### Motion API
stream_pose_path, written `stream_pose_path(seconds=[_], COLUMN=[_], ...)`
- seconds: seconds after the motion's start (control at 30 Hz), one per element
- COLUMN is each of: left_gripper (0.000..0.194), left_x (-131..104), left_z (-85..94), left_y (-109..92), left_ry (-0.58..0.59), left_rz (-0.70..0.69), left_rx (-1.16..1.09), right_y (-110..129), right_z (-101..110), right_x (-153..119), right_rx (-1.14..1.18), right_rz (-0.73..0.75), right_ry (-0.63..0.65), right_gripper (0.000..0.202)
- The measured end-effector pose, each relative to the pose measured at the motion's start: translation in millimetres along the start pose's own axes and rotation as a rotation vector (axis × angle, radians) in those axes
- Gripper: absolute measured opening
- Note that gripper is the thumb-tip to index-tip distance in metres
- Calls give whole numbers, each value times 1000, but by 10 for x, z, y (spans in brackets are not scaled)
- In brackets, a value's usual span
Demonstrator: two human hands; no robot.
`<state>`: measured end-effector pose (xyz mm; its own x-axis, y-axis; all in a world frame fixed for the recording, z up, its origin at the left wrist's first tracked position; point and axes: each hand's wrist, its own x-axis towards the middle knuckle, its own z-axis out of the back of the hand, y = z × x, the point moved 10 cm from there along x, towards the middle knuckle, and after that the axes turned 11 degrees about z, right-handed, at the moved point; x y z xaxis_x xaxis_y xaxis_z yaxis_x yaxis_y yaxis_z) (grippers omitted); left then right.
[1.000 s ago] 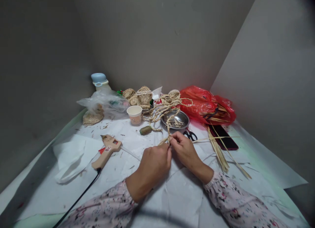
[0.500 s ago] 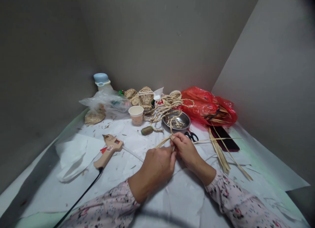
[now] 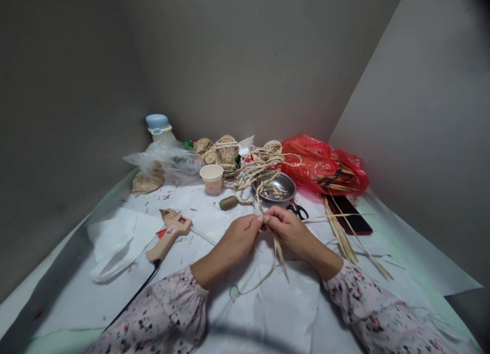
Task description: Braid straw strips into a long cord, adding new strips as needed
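Between my two hands is the near end of a braided straw cord [image 3: 260,203]. My left hand [image 3: 239,239] pinches it from the left, thumb and fingertips pressed together. From the right, my right hand [image 3: 289,229] grips the same spot, its fingertips touching the left ones. Loose straw strands [image 3: 281,259] hang down from the pinch toward me, and one thin strand curves left over the cloth. The rest of the cord runs away over a metal bowl [image 3: 293,188] into a tangled heap. The exact crossing of the strands is hidden by my fingers.
A glue gun [image 3: 168,236] with its cable lies left, near crumpled white paper [image 3: 111,242]. Beyond are a paper cup [image 3: 212,178], a thread spool [image 3: 228,203] and straw coils [image 3: 227,150]. To the right are scissors [image 3: 298,211], a phone [image 3: 350,216], straw strips [image 3: 340,231] and a red bag [image 3: 314,157].
My left hand has shifted left and turned, its fingertips now meeting the right ones. The loose strands, which pointed left before, now hang toward me below the hands.
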<state>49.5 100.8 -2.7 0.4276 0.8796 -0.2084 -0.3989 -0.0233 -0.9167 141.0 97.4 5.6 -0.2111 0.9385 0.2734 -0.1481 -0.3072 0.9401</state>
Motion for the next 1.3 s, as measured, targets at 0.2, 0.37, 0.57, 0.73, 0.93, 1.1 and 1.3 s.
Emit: stream_pose_path(seconds=[0.2,0.37,0.57,0.73,0.93,1.1,1.3], left_gripper=[33,25,21,19,26,30,25], left_x=[-10,-4,-11,8,41,44,87], left_z=[-54,8,123,57,-42,-62,-57], left_y=[10,126,177,252,329,305,384], left_ry=[74,-15,-133,-65,60,95,90], left_rz=[83,178,185,227,309,293,290], left_rx=[-209,-242,-245,-478,-746,-812,-825], right_y=[44,103,66,338,647,669,687], right_z=[17,29,146,65,-319,-488,-363], right_x=[0,7,-15,-90,-235,-293,-255], right_rx=[-72,-207,-349,-582,-1060,-1164,-971], right_rz=[41,89,-16,125,467,608,579], right_ry=[47,75,-49,-107,15,122,131], right_gripper=[15,18,22,20,19,17,16])
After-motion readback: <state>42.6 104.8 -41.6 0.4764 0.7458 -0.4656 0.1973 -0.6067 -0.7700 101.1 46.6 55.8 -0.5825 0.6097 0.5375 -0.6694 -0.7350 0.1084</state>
